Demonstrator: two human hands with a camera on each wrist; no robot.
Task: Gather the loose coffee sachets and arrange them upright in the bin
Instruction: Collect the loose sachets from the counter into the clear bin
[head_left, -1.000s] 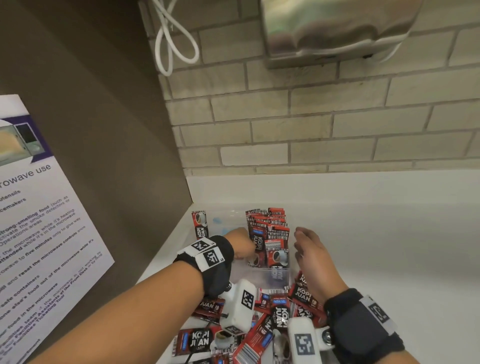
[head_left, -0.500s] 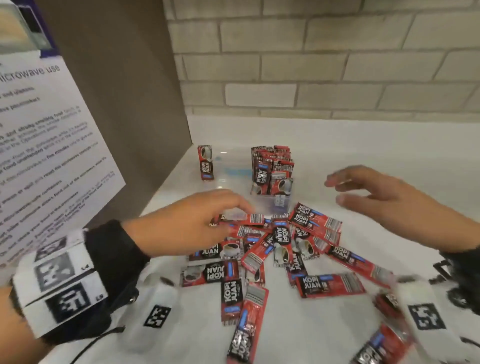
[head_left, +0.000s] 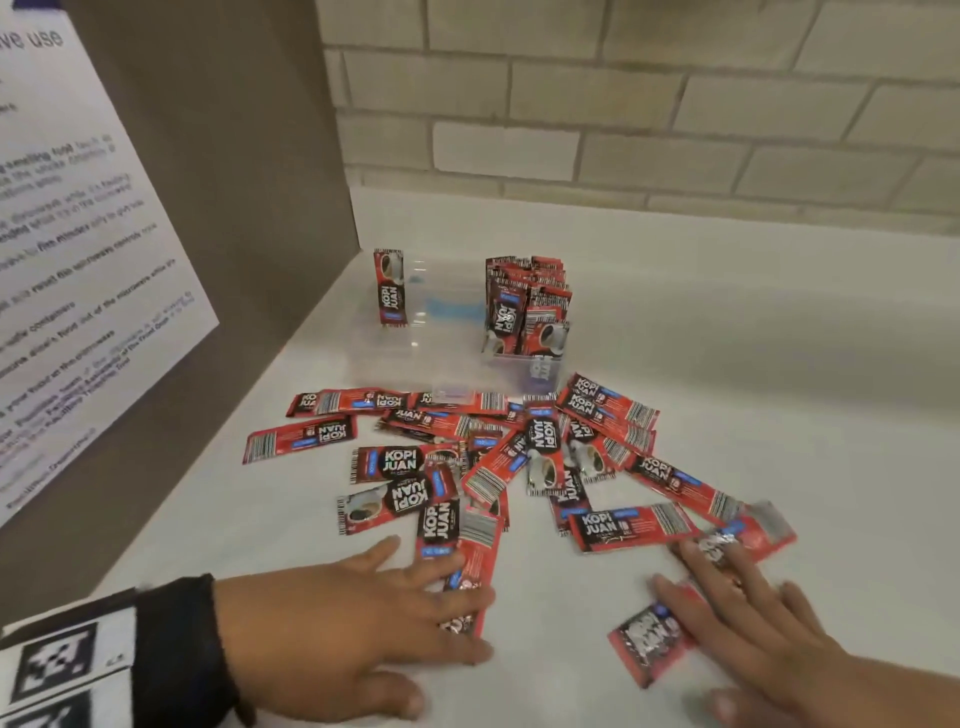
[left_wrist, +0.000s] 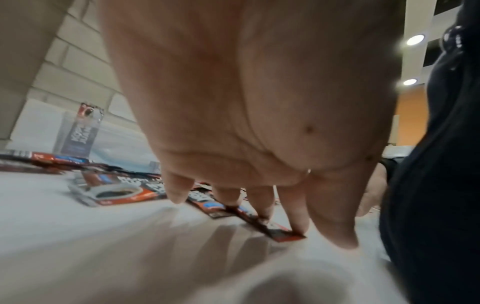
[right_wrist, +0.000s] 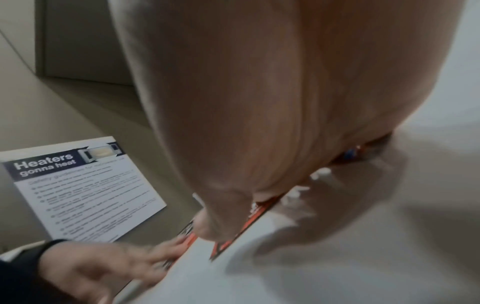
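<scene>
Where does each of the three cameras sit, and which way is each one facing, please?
Head: on the person's head, looking forward and down at the loose sachets and the clear bin; left hand and right hand show.
Left wrist: low under the palm, facing the bin and the brick wall; fingers press a sachet.
Right wrist: faces the poster; both hands show.
Shared: head and left wrist views both show the lone upright sachet.

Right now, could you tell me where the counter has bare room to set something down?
Bare counter lies right of the bin, up to the brick wall, and between the two hands. It is crowded at the sachet pile before the bin.
</scene>
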